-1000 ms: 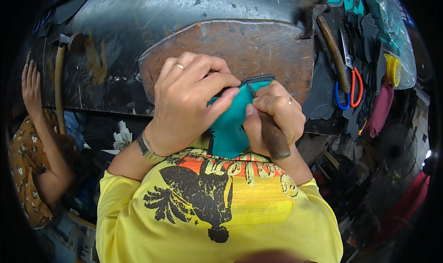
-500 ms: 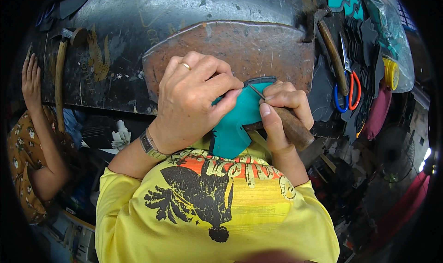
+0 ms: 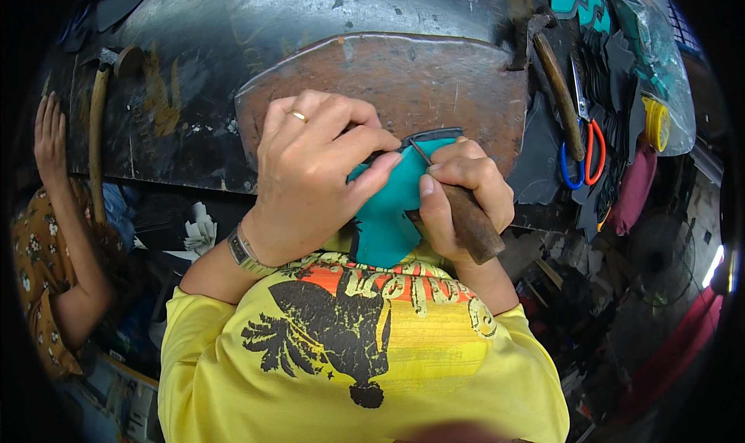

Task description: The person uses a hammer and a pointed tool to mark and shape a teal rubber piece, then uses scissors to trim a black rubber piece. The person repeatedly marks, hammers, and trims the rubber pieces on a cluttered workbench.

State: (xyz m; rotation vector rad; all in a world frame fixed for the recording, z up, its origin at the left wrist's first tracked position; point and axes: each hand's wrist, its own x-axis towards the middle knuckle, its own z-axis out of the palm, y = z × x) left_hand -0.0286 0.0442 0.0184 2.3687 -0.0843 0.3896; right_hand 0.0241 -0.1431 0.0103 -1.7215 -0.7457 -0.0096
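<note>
I see a teal piece of material (image 3: 392, 210), cut in a curved shape, lying over the near edge of a worn brown board (image 3: 403, 86) that sits on the dark counter (image 3: 178, 62); its lower part hangs toward my yellow shirt (image 3: 365, 365). I think the board gives a hard support under the piece, so the edge can be worked cleanly. My left hand (image 3: 310, 175) lies on top of the piece, fingers bent and pressed down, pinning it flat; a ring and a wristwatch (image 3: 244, 253) show on it. My right hand (image 3: 462, 194) is closed around the wooden handle of a small tool (image 3: 469, 222), its thin metal tip touching the upper dark border of the teal piece, the thumb braced close to the tip, probably for control. Further right lie a hammer (image 3: 559, 93) and scissors with blue and orange loops (image 3: 586, 144). At the far left, another person's hand (image 3: 50, 128) rests on the counter.
</note>
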